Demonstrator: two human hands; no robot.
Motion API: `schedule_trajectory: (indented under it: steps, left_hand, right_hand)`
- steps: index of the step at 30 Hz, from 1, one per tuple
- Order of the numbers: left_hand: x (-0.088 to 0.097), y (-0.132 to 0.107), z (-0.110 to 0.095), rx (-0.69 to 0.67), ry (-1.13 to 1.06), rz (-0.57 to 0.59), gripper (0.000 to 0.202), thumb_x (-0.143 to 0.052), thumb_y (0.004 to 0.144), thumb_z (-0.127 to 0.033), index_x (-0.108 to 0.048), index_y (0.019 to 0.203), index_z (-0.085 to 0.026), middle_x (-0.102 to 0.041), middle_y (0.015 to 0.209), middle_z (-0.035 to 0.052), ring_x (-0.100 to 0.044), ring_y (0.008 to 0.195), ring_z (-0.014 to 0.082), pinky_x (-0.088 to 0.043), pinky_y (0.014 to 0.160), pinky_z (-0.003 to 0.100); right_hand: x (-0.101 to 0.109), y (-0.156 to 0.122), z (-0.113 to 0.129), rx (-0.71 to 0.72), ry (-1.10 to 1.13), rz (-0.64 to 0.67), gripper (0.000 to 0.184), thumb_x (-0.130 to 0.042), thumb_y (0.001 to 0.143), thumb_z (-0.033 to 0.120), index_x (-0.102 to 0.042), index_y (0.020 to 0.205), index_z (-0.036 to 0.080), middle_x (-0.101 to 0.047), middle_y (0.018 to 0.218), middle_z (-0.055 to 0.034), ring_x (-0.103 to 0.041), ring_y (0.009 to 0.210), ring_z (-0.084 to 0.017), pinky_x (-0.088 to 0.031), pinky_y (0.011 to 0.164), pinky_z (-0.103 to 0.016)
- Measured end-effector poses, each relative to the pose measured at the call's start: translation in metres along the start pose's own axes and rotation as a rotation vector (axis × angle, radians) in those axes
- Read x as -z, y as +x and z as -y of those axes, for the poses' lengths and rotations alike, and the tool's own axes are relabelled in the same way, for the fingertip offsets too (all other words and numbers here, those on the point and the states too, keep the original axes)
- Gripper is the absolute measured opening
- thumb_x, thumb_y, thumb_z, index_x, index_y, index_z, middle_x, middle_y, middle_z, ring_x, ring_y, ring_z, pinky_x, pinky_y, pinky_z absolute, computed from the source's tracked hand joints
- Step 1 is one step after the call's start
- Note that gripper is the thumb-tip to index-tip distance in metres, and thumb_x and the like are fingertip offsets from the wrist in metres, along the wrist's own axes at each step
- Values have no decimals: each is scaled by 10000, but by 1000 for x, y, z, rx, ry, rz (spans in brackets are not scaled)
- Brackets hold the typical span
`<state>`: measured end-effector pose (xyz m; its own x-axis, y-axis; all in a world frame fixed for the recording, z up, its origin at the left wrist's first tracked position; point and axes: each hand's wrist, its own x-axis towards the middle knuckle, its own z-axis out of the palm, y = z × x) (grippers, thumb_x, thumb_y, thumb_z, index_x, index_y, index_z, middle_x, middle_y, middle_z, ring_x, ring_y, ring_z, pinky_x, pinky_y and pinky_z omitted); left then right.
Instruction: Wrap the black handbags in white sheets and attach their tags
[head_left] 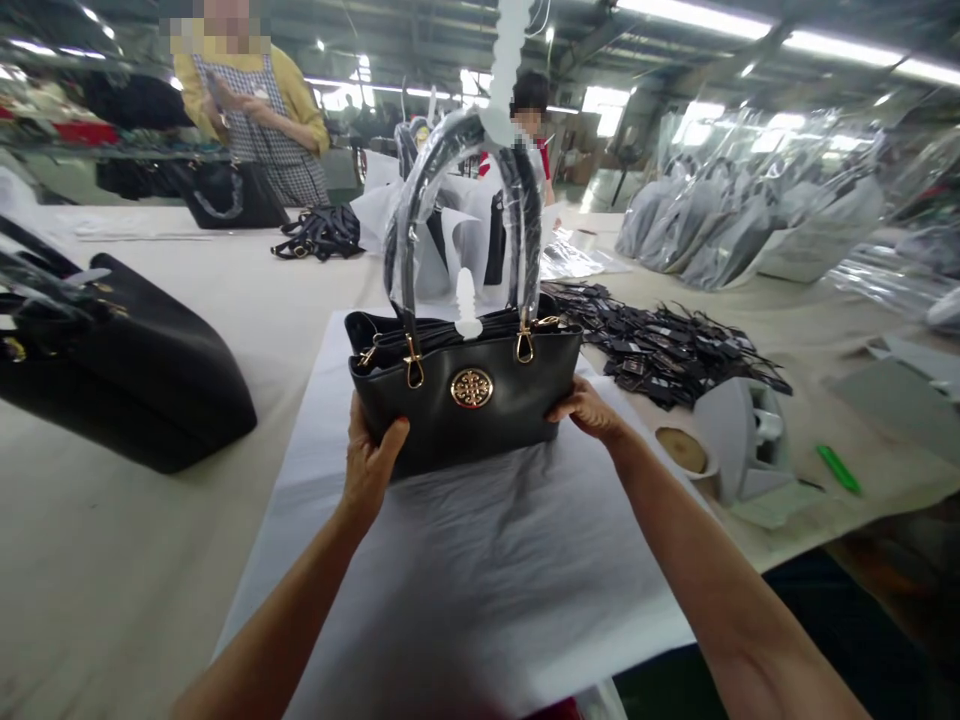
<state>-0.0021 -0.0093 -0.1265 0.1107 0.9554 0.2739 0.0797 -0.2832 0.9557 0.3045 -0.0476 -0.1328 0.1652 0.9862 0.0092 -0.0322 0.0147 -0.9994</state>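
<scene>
A black handbag with a round gold emblem stands upright in front of me on a sheet of white paper. Its two handles rise above it, wrapped in clear plastic. A white plastic piece shows at the bag's top edge. My left hand grips the lower left side, thumb on the front panel. On the right side my right hand holds the bag, thumb across the front and the other fingers partly hidden behind it.
Another black handbag stands at left. Black hang tags lie heaped at right, near a tape dispenser and a green cutter. Farther back are black straps, plastic-covered bags and a co-worker in a checked apron.
</scene>
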Motion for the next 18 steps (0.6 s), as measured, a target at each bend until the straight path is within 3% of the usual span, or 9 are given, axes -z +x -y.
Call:
schedule_trajectory:
  steps: [5, 8, 10, 14, 16, 18]
  left_hand:
    - [-4, -2, 21, -69, 15, -29, 821, -690, 706, -417, -320, 1412, -219, -450, 1393, 77, -424, 1276, 271, -335, 1094, 384]
    - [-3, -8, 31, -60, 104, -19, 911, -720, 663, -404, -273, 1430, -201, -378, 1443, 100, -359, 1325, 288, -288, 1121, 416]
    - [2, -15, 38, -17, 173, 7, 977, -721, 658, -419, -203, 1456, -196, -322, 1478, 120, -311, 1358, 296, -266, 1130, 429]
    - [28, -23, 50, 3, 470, 24, 1068, -747, 603, -474, -185, 1461, -175, -272, 1507, 156, -223, 1399, 327, -207, 1141, 477]
    - [48, -22, 53, 9, 706, -44, 1048, -746, 590, -477, -236, 1440, -137, -283, 1497, 189, -206, 1401, 345, -172, 1141, 502]
    - [69, -21, 52, 115, 910, -126, 1007, -715, 620, -470, -250, 1426, -85, -300, 1477, 230, -237, 1387, 362, -208, 1121, 519]
  right_hand:
    - [5, 0, -7, 35, -33, -1, 544, -675, 463, 174, -656, 1007, 193, -684, 885, 36, -576, 927, -234, -467, 776, -332]
    - [13, -10, -10, 32, -130, 53, 632, -697, 533, 221, -614, 1159, 239, -661, 1123, 17, -521, 1129, -264, -402, 961, -414]
    - [25, -21, -15, 19, -285, 19, 685, -723, 560, 272, -576, 1229, 265, -584, 1285, -3, -443, 1249, -277, -319, 1055, -457]
    - [62, -41, -36, 101, -751, -305, 639, -710, 612, 395, -590, 1210, 203, -509, 1368, -103, -416, 1287, -302, -292, 1090, -471]
    - [80, -46, -47, 110, -989, -471, 573, -625, 701, 400, -583, 1197, 117, -540, 1308, -181, -454, 1247, -322, -325, 1067, -478]
    - [89, -49, -56, 58, -1176, -545, 530, -526, 784, 362, -553, 1209, 47, -559, 1255, -231, -477, 1216, -331, -362, 1033, -472]
